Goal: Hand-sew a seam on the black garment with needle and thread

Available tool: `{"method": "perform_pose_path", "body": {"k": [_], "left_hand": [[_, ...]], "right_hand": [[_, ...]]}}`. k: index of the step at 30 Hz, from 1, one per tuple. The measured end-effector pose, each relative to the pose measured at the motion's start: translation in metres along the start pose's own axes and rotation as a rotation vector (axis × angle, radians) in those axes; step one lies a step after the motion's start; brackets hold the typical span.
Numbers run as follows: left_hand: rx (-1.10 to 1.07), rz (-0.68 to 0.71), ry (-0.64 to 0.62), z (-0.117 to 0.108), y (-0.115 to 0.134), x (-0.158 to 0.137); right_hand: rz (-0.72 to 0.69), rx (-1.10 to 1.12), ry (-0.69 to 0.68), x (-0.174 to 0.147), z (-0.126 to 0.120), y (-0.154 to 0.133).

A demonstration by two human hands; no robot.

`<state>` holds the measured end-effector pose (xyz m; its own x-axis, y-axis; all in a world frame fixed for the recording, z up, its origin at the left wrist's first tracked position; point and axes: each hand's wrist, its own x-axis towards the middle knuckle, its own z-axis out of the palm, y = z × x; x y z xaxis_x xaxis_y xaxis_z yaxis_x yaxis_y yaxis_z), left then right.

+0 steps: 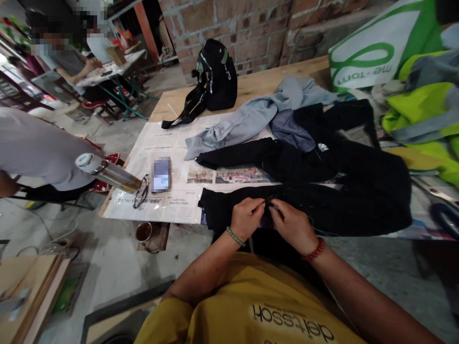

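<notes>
A black jacket [373, 177] with a small white logo lies spread over the table's near edge, its sleeves reaching left. At the edge of the nearest black sleeve, my left hand [247, 217] is closed, thumb and forefinger pinching the cloth. My right hand [294, 224] pinches the same dark cloth just beside it, and the fingertips almost meet. A thin pale thread [324, 233] curves out from near my right hand. Whatever small thing may be between the fingertips is too dark to make out. Behind the jacket lies a light grey garment [247, 119].
Newspaper [143, 138] covers the table. On it are a phone [161, 176], glasses [142, 191], a bottle [107, 172] and a black bag [218, 76]. Scissors [435, 193], yellow vests [423, 114] and a green-white bag [373, 48] are at right. People sit at left.
</notes>
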<state>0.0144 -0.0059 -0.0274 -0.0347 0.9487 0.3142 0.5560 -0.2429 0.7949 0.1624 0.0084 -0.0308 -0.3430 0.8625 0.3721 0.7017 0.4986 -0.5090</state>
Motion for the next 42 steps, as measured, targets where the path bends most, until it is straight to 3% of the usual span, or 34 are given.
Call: {"method": "perform_pose_path", "body": {"k": [9, 17, 21, 25, 28, 30, 32, 35, 38, 42], "left_hand": [[0.013, 0.079, 0.085, 0.002, -0.002, -0.001], [0.063, 0.180, 0.075, 0.002, -0.003, -0.002], [0.027, 0.151, 0.079, 0.000, -0.003, -0.001], [0.023, 0.154, 0.095, 0.001, -0.003, -0.001], [0.026, 0.185, 0.112, 0.002, -0.002, -0.003], [0.034, 0.206, 0.115, 0.002, -0.002, -0.003], [0.050, 0.211, 0.109, 0.001, -0.002, -0.004], [0.069, 0.195, 0.097, 0.001, -0.003, -0.005], [0.075, 0.187, 0.090, 0.001, -0.004, -0.004], [0.087, 0.194, 0.076, 0.002, -0.005, -0.003]], "right_hand": [[0.058, 0.051, -0.100, 0.001, -0.015, -0.001], [0.056, 0.106, -0.083, 0.016, -0.012, -0.014], [-0.018, 0.058, -0.133, 0.019, -0.043, -0.010], [-0.069, -0.086, 0.077, 0.033, -0.085, -0.004], [-0.090, -0.202, 0.146, 0.054, -0.094, -0.004], [-0.085, -0.228, -0.003, 0.070, -0.085, -0.005], [-0.083, -0.213, -0.241, 0.082, -0.070, -0.006], [-0.051, -0.095, -0.517, 0.092, -0.051, -0.008], [0.019, 0.154, -0.627, 0.092, -0.043, -0.004], [0.142, 0.369, -0.639, 0.085, -0.038, 0.002]]}}
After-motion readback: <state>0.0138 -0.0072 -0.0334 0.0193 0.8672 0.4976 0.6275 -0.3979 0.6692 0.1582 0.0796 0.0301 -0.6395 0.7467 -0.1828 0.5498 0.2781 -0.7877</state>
